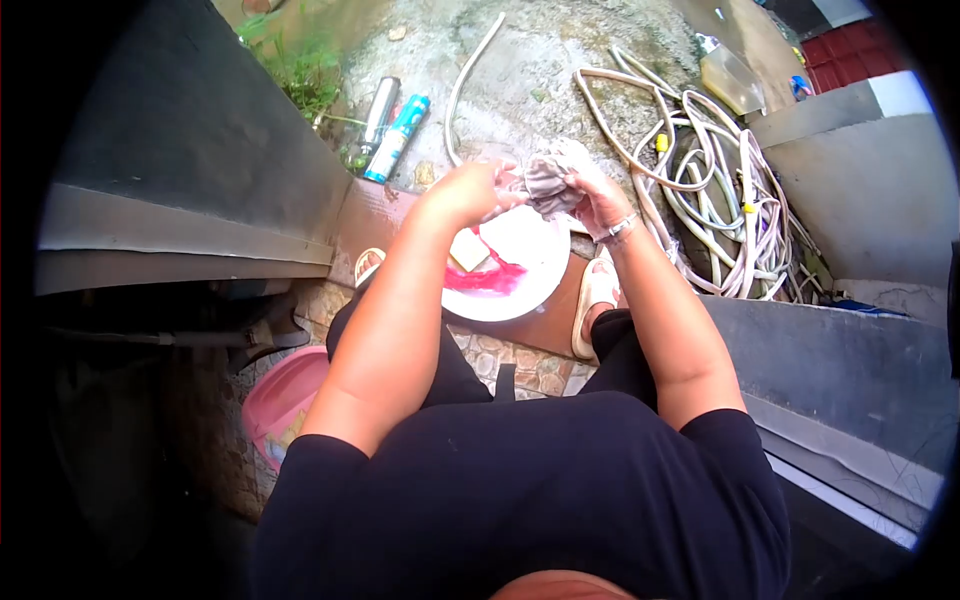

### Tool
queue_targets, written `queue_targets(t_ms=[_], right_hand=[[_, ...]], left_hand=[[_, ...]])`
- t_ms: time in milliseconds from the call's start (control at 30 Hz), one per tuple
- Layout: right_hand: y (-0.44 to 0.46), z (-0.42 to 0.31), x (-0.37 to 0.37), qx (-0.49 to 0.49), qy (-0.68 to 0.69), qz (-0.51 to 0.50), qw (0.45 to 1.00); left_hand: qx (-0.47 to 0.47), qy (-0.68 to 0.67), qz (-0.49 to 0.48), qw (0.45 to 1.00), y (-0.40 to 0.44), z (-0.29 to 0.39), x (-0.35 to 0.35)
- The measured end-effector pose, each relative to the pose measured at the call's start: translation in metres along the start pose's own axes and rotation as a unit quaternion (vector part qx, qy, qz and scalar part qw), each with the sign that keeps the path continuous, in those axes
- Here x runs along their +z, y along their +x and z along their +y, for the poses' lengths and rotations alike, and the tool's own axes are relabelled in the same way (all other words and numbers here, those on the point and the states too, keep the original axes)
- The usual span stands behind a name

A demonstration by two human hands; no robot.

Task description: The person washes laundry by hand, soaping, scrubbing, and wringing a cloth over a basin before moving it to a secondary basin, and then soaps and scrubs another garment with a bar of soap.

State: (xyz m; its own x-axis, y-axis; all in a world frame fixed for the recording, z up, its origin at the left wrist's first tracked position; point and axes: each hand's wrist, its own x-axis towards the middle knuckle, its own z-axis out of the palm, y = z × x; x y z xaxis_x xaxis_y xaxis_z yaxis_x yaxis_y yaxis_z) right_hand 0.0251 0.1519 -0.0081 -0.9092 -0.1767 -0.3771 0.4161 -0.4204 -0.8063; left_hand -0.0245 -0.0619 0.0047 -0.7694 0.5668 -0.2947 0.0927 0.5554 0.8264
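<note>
A crumpled greyish cloth with white suds is held up over the far edge of a round white basin. My right hand, with a band at the wrist, grips the cloth from the right. On the other side, my left hand is at the cloth's left edge, suds on its fingers; whether they pinch it is unclear. Inside the basin lie a pale yellowish block and a bright pink-red item, partly under white foam.
A tangled pale hose lies at the right. Two cans, one silver and one blue, lie at the upper left. A pink tub is at lower left. Dark walls flank both sides.
</note>
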Motion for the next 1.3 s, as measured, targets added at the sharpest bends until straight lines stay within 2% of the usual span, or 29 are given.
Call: queue_targets(t_ms=[33, 67, 133, 200, 267, 300, 333, 367, 400, 467, 500, 533, 600, 633, 700, 733, 800, 867, 900, 933, 967, 1000, 1067, 1100, 1133, 1200, 1233, 1267, 1300], right_hand=[[-0.009, -0.007, 0.004, -0.012, -0.005, 0.000, 1.000], [-0.018, -0.014, 0.008, -0.024, -0.010, -0.001, 1.000], [-0.033, -0.025, 0.021, -0.042, 0.007, -0.040, 0.998], [-0.043, -0.031, 0.022, -0.034, -0.005, -0.038, 0.999], [-0.051, -0.041, 0.026, -0.020, -0.028, -0.124, 0.992], [-0.054, -0.038, 0.023, -0.034, -0.018, -0.065, 0.997], [-0.056, -0.035, 0.025, -0.047, -0.007, -0.005, 0.999], [-0.050, -0.028, 0.024, -0.052, 0.053, 0.004, 0.997], [-0.047, -0.022, 0.024, -0.050, 0.162, -0.018, 0.985], [-0.033, -0.016, 0.017, -0.037, 0.240, 0.012, 0.970], [-0.002, 0.004, -0.009, -0.098, 0.305, -0.004, 0.947], [0.000, 0.001, -0.018, -0.059, 0.297, -0.009, 0.953], [-0.001, -0.016, -0.018, -0.036, 0.271, -0.001, 0.962], [0.003, -0.014, -0.024, -0.039, 0.274, 0.002, 0.961], [0.017, -0.009, -0.034, -0.064, 0.249, 0.048, 0.965], [0.018, -0.009, -0.024, -0.065, 0.248, 0.047, 0.965], [0.006, -0.008, 0.013, -0.138, 0.256, 0.104, 0.951], [0.004, -0.012, 0.021, -0.139, 0.260, 0.073, 0.953], [0.005, -0.011, 0.018, -0.138, 0.268, 0.068, 0.951], [0.006, -0.011, 0.012, -0.139, 0.275, 0.062, 0.949], [0.025, 0.009, -0.023, -0.119, 0.261, 0.115, 0.951], [0.026, 0.005, -0.039, -0.099, 0.273, 0.049, 0.956], [0.024, -0.009, -0.044, -0.119, 0.249, 0.149, 0.949], [0.020, -0.010, -0.041, -0.118, 0.249, 0.151, 0.949], [0.014, -0.013, -0.030, -0.116, 0.283, 0.128, 0.943], [0.012, -0.007, -0.018, -0.111, 0.316, 0.104, 0.936], [0.013, -0.004, -0.015, -0.098, 0.303, 0.086, 0.944], [0.008, -0.008, -0.002, -0.085, 0.289, 0.068, 0.951], [0.000, -0.017, 0.007, -0.077, 0.276, 0.069, 0.955]], left_hand=[[0.035, 0.004, 0.009, 0.999, 0.002, 0.001, 0.009], [0.038, -0.036, 0.013, 0.999, -0.005, 0.013, 0.015], [0.060, -0.022, 0.044, 0.997, -0.002, 0.020, 0.034], [0.098, -0.033, 0.081, 0.991, -0.019, 0.050, 0.032], [0.151, -0.084, 0.127, 0.977, -0.008, 0.043, 0.048], [0.154, -0.082, 0.127, 0.976, -0.002, 0.043, 0.055], [0.182, -0.065, 0.174, 0.966, 0.003, 0.046, 0.060], [0.210, -0.048, 0.219, 0.952, 0.007, 0.048, 0.065], [0.214, -0.045, 0.217, 0.951, 0.012, 0.049, 0.071], [0.307, 0.070, 0.306, 0.899, 0.018, 0.047, 0.085], [0.332, 0.044, 0.265, 0.904, 0.021, 0.047, 0.094], [0.361, 0.029, 0.299, 0.883, 0.019, 0.053, 0.106], [0.420, 0.015, 0.254, 0.871, 0.020, 0.057, 0.113], [0.421, 0.015, 0.250, 0.872, 0.023, 0.059, 0.114], [0.317, 0.050, 0.200, 0.926, 0.032, 0.062, 0.112], [0.262, 0.007, 0.207, 0.943, 0.039, 0.067, 0.101], [0.299, 0.044, 0.387, 0.871, 0.069, 0.057, 0.084], [0.261, 0.028, 0.404, 0.876, 0.085, 0.043, 0.067], [0.299, -0.031, 0.312, 0.901, 0.094, 0.027, 0.074], [0.298, -0.032, 0.312, 0.902, 0.089, 0.034, 0.082], [0.306, 0.003, 0.308, 0.901, 0.079, 0.049, 0.098], [0.316, 0.037, 0.301, 0.899, 0.070, 0.062, 0.112], [0.374, 0.104, 0.272, 0.880, 0.055, 0.072, 0.125], [0.358, 0.045, 0.268, 0.893, 0.050, 0.078, 0.130], [0.358, 0.044, 0.268, 0.893, 0.057, 0.074, 0.126], [0.254, 0.136, 0.297, 0.910, 0.080, 0.057, 0.105], [0.180, 0.216, 0.338, 0.898, 0.077, 0.064, 0.089], [0.178, 0.216, 0.339, 0.898, 0.076, 0.061, 0.084], [0.158, 0.128, 0.304, 0.931, 0.074, 0.058, 0.078]])
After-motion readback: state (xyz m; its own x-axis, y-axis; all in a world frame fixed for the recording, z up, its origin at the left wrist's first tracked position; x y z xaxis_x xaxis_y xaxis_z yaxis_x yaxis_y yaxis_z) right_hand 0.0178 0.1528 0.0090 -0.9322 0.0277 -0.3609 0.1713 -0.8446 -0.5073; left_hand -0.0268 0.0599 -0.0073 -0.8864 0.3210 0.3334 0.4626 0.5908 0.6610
